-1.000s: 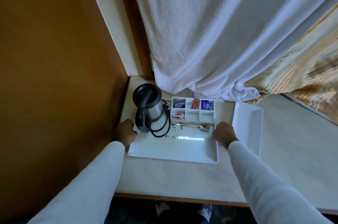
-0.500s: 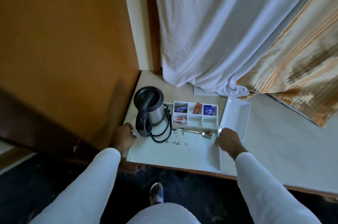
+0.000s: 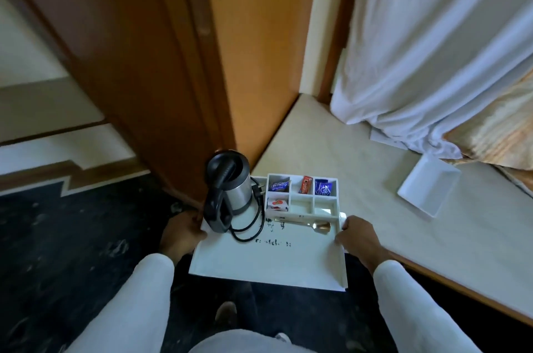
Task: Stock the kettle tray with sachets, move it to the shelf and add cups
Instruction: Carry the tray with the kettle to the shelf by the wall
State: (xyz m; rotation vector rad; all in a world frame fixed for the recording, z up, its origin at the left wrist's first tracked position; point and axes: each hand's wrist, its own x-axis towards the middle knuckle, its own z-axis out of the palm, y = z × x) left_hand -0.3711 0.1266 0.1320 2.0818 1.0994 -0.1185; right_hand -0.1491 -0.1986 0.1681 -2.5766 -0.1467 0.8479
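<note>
The white kettle tray (image 3: 268, 263) is lifted off the counter and hangs over the dark floor. My left hand (image 3: 181, 230) grips its left edge and my right hand (image 3: 359, 237) grips its right edge. On the tray stands a steel and black kettle (image 3: 229, 194) with its coiled black cord (image 3: 251, 225). A white compartment box (image 3: 302, 199) holds a blue tea sachet (image 3: 279, 186), a red sachet (image 3: 306, 188), a dark blue sachet (image 3: 324, 188) and a white and red sachet (image 3: 276, 205). A gold spoon (image 3: 307, 224) lies in front of the box.
A beige counter (image 3: 360, 179) runs to the right, with a smaller white tray (image 3: 427, 189) on it. White and striped curtains (image 3: 432, 49) hang over its back. A tall brown wooden panel (image 3: 173, 49) rises right behind the kettle. My foot (image 3: 226, 313) shows on the floor below.
Both hands have pulled the tray off the counter toward me and to the left. The view has swung left, so the counter and small tray now lie off to the right.
</note>
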